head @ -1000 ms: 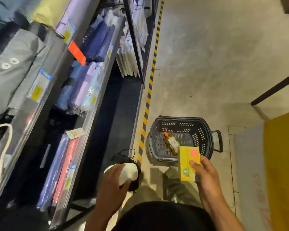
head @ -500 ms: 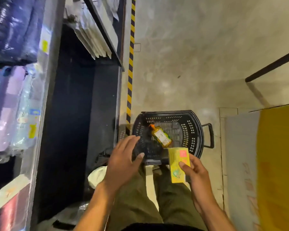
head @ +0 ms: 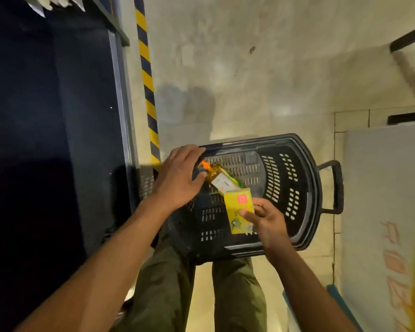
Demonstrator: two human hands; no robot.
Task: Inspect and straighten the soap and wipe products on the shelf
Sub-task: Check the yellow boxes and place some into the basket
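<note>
Head view is showing the right hand [head: 270, 222] pinching a box [head: 237, 204] over the basket [head: 308, 168], the left hand [head: 177, 179] hovering, fingers loose, beside the bottle [head: 223, 182].

Matt plastic basket [head: 307, 178]; seemingly glossy bottle [head: 222, 182].

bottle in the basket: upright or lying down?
Lying down: the bottle rests on its side on the basket floor, orange cap toward the left hand, label up. Right hand holds a yellow box.
</note>
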